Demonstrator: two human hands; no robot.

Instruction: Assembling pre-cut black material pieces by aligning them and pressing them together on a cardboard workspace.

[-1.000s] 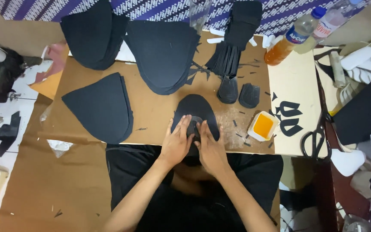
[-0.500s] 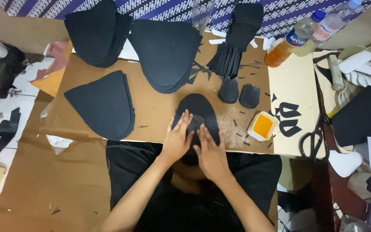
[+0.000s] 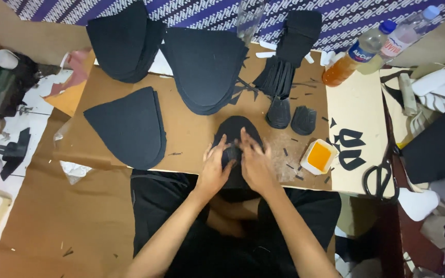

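- Black oval foam piece (image 3: 235,135) lay on the brown cardboard sheet (image 3: 191,135) at the near edge of the bench, right in front of the person.
- Left hand (image 3: 215,169) and right hand (image 3: 256,166) pressed flat on it, fingers spread, gripping nothing; fingertips met over a small dark bit at the centre.
- Versus a second ago: hands barely shifted, same spot, fingers slightly closer together; looked like steady pressing-down of the small bit, piece not moved.
- Foam was matte, thin, soft-edged, rounded at the top.
- Just right: small square tray (image 3: 319,156) with orange contents, glossy.
- Beyond: two small black tab pieces (image 3: 290,116), a big teardrop foam stack (image 3: 127,127), more curved stacks (image 3: 204,67).
- Far right: scissors (image 3: 382,175), plastic bottle (image 3: 354,56) of amber liquid.
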